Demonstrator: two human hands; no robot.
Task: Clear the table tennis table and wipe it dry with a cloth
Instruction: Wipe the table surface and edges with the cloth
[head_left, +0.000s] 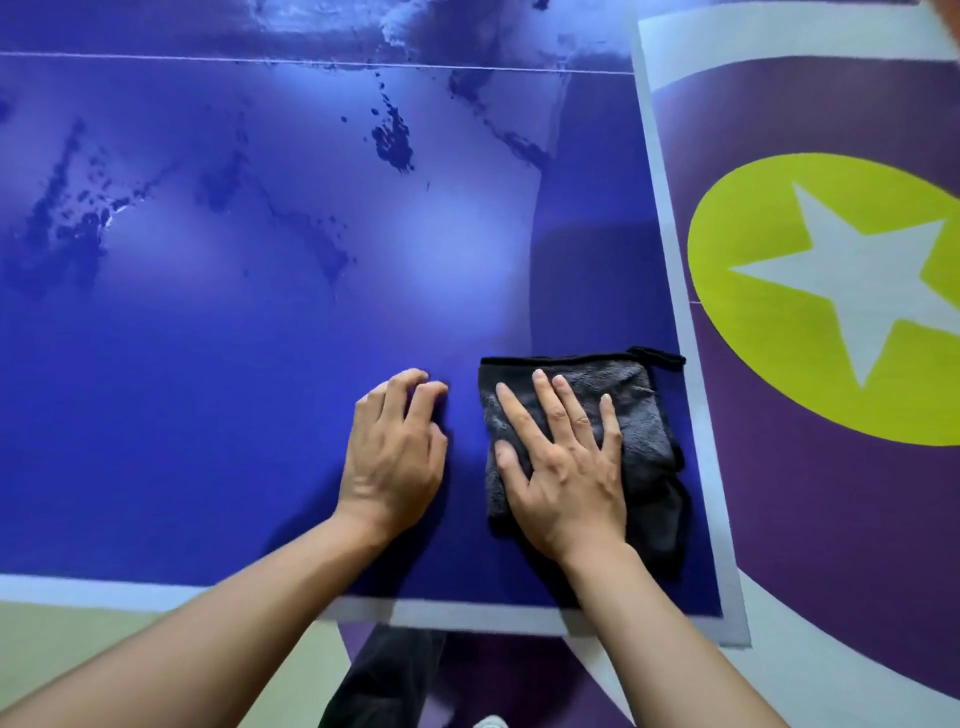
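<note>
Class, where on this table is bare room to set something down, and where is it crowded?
Free: the dry blue stretch left of the left hand, short of the wet streaks. Crowded: near right corner, right hand on cloth.

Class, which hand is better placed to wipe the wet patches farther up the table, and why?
The right. The right hand lies flat on the grey cloth, so it looks ready to push it toward the wet patches. The left hand rests on the bare table beside the cloth, not touching it.
</note>
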